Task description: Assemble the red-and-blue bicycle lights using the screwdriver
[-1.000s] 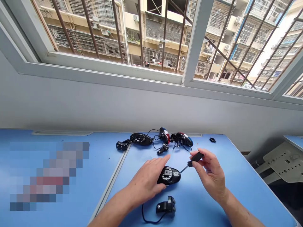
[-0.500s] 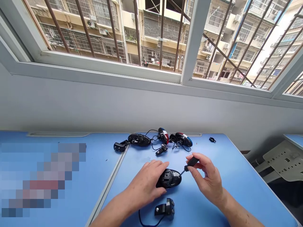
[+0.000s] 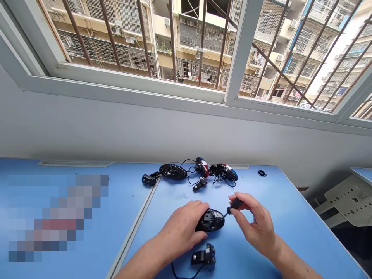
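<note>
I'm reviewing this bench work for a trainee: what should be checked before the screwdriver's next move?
1. Left hand steadying the black computer mouse: ok, it rests over the mouse.
2. Right hand gripping the small screwdriver: ok, fingers pinch the black handle.
3. Screwdriver tip seated in a screw: cannot tell, the contact point is too small to see.
4. Mouse lying on the blue desk: ok.
5. Cabled black part apart from the mouse: ok, it lies nearer the person.
</note>
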The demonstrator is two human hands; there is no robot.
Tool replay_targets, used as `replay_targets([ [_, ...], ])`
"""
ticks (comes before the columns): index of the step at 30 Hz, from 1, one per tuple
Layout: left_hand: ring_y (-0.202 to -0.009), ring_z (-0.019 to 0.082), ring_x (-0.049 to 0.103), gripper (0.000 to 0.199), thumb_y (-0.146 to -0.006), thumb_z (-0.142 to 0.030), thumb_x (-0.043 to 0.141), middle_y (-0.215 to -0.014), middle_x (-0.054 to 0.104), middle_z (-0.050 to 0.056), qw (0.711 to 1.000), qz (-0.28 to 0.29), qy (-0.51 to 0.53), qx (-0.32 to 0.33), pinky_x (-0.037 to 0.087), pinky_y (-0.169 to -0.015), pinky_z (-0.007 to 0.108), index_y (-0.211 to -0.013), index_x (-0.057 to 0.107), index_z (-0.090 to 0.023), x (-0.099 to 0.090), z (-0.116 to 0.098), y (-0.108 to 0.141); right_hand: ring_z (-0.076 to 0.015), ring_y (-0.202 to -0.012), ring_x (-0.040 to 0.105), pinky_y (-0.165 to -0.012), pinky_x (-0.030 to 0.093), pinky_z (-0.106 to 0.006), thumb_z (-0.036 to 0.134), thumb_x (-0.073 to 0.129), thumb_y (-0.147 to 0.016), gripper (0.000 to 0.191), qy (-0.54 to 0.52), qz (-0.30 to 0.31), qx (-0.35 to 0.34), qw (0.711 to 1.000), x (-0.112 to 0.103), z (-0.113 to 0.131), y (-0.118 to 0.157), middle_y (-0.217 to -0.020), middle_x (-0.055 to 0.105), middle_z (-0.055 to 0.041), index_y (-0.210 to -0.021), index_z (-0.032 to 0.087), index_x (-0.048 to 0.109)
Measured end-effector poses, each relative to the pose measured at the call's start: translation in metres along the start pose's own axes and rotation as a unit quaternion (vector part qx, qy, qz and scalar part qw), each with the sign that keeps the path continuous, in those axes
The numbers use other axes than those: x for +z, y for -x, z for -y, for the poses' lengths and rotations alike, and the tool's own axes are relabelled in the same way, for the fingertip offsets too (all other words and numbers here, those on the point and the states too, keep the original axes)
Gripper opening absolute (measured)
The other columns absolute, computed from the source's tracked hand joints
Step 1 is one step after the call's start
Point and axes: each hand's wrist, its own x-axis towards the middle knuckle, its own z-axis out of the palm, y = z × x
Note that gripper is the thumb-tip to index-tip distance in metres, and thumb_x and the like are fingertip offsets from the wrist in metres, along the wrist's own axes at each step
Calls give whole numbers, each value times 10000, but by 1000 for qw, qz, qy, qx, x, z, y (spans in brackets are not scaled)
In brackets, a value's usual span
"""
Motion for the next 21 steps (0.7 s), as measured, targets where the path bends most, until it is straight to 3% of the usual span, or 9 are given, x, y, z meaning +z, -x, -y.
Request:
replay_targets([
  [14,-919,244,563,254,-686,-191,615,-961,633,30,999,14,-36,-2,439,-739,311,-927,547,-236,-4,-8,0,-169,-803,646,-622,610,-305,52,511,-873,445,-4,4,0,1000,1,6,-1,-984,674,-69,-1264,262,466],
  [21,-917,248,553,248,-688,-183,610,-974,624,42,999,12,-40,-4,440,-753,335,-922,540,-220,-3,-10,0,-146,-757,659,-624,622,-283,88,556,-865,397,-4,-27,44,999,5,0,4,-978,664,-56,-1218,258,491],
])
